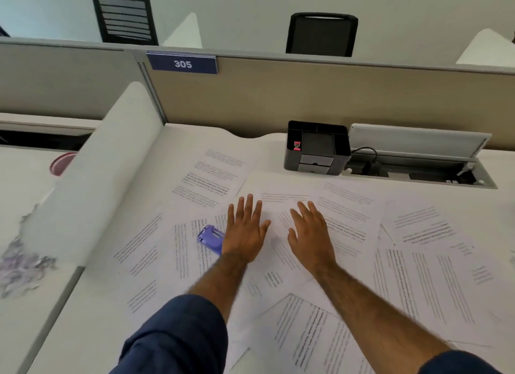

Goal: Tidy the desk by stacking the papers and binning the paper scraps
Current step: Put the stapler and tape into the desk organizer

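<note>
Early stage: papers (pixel 418 284) lie unstacked across the worktop, left hand (pixel 245 230) and right hand (pixel 309 234) rest flat on them mid-worktop, gripping nothing; blurred scraps (pixel 21 262) past its left edge unbinned.

stapler (pixel 209 235) on papers (pixel 418 279), organizer (pixel 316 148) behind, scraps (pixel 22 265) far left

White papers (pixel 348 220) lined with black text; purple stapler (pixel 210 235); navy sign (pixel 182 63); black organizer (pixel 317 148).

A black organizer (pixel 316 148) stands against the partition (pixel 306 95), a purple tool (pixel 210 235) nearer.
</note>
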The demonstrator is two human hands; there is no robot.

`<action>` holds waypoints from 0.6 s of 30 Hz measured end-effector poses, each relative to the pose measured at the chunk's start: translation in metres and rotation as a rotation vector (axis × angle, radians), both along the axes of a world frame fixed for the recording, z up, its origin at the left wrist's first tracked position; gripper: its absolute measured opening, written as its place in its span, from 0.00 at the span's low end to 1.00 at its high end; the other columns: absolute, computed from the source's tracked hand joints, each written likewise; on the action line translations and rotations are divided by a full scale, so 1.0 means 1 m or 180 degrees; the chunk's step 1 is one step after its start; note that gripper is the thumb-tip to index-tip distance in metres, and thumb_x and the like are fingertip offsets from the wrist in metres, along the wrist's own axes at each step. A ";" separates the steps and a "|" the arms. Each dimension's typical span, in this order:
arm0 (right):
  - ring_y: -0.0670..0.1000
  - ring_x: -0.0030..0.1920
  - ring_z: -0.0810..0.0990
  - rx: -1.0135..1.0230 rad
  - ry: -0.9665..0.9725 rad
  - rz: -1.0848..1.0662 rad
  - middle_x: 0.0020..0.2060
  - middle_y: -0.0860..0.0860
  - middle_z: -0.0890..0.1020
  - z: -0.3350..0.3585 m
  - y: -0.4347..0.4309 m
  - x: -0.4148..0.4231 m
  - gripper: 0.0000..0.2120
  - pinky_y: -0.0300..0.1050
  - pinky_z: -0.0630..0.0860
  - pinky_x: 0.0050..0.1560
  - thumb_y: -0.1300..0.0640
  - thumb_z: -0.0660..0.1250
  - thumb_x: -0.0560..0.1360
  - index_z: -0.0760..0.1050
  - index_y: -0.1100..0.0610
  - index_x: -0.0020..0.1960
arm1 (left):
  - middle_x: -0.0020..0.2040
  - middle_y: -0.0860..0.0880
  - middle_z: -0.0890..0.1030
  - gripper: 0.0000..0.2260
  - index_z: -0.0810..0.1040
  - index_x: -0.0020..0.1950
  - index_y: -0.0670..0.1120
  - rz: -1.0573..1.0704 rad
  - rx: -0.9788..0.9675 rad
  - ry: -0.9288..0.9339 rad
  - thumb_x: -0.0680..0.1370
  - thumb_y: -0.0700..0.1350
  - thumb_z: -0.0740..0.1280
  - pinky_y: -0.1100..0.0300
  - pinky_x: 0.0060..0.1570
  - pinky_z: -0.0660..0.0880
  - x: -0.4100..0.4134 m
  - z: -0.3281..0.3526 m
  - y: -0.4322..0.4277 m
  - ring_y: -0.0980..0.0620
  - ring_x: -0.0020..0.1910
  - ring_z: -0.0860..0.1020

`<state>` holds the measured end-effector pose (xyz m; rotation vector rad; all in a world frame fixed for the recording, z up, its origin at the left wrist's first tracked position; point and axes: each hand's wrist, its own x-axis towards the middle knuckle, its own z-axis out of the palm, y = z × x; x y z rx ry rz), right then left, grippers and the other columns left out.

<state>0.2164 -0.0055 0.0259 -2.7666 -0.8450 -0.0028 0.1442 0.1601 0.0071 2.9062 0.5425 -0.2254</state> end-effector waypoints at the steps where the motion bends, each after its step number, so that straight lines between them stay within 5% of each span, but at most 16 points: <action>1: 0.57 0.79 0.54 -0.0006 0.0025 0.0175 0.78 0.54 0.62 0.004 -0.006 -0.011 0.25 0.56 0.54 0.78 0.50 0.62 0.80 0.66 0.55 0.76 | 0.81 0.49 0.30 0.36 0.34 0.82 0.51 0.0126 -0.0039 -0.0046 0.76 0.67 0.26 0.43 0.79 0.37 -0.019 0.005 -0.003 0.47 0.80 0.31; 8: 0.55 0.79 0.55 0.0147 0.0429 0.0623 0.78 0.54 0.62 0.005 0.003 -0.045 0.25 0.50 0.52 0.78 0.52 0.60 0.81 0.65 0.56 0.76 | 0.83 0.49 0.42 0.28 0.46 0.84 0.50 0.0657 -0.0109 -0.0067 0.85 0.59 0.45 0.48 0.80 0.41 -0.092 0.018 0.043 0.47 0.82 0.42; 18: 0.52 0.73 0.65 0.0273 0.0936 0.0500 0.74 0.52 0.68 0.009 0.066 -0.083 0.25 0.47 0.65 0.71 0.46 0.64 0.79 0.67 0.53 0.74 | 0.84 0.49 0.49 0.27 0.48 0.84 0.48 0.0662 -0.0543 -0.0015 0.87 0.52 0.52 0.53 0.80 0.49 -0.115 0.024 0.095 0.49 0.82 0.50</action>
